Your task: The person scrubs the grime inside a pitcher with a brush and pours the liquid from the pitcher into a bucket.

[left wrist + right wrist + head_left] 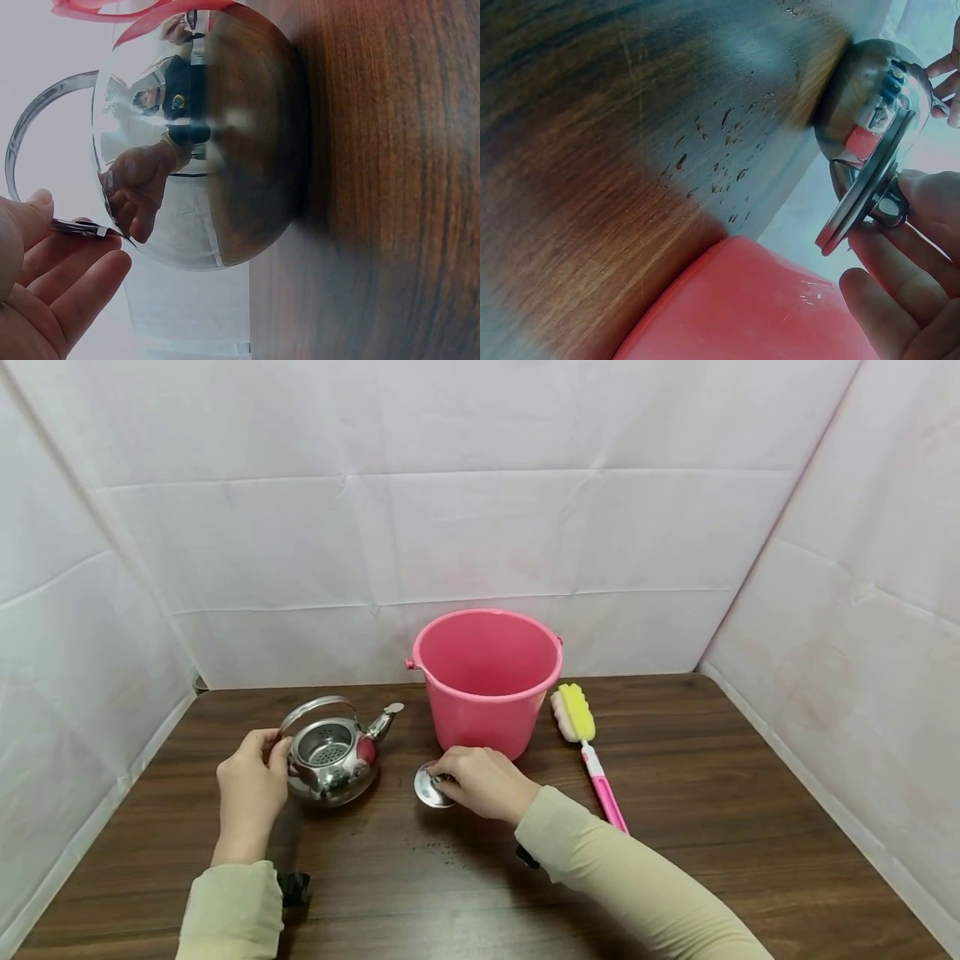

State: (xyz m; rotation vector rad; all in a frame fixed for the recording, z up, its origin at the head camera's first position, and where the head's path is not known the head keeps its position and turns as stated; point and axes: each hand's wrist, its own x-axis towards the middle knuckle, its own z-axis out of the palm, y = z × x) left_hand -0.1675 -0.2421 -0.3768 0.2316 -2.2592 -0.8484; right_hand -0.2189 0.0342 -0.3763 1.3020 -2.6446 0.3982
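A shiny steel teapot (330, 777) with a strainer basket (324, 745) in its uncovered mouth stands at the left of the table. My left hand (253, 785) pinches the lower end of its arched handle (45, 109), on the side away from the spout. Between the teapot and the pink bucket, my right hand (483, 781) holds the round steel lid (431, 787) by its knob (891, 208). In the right wrist view the lid is tilted and held above the tabletop, apart from the teapot.
A pink bucket (487, 718) stands at the back middle of the wooden table (720, 827). Right of it lies a brush with a yellow and white sponge head (576, 714) and a pink handle (609, 802). Water drops (724, 154) dot the wood. White sheeting hangs around.
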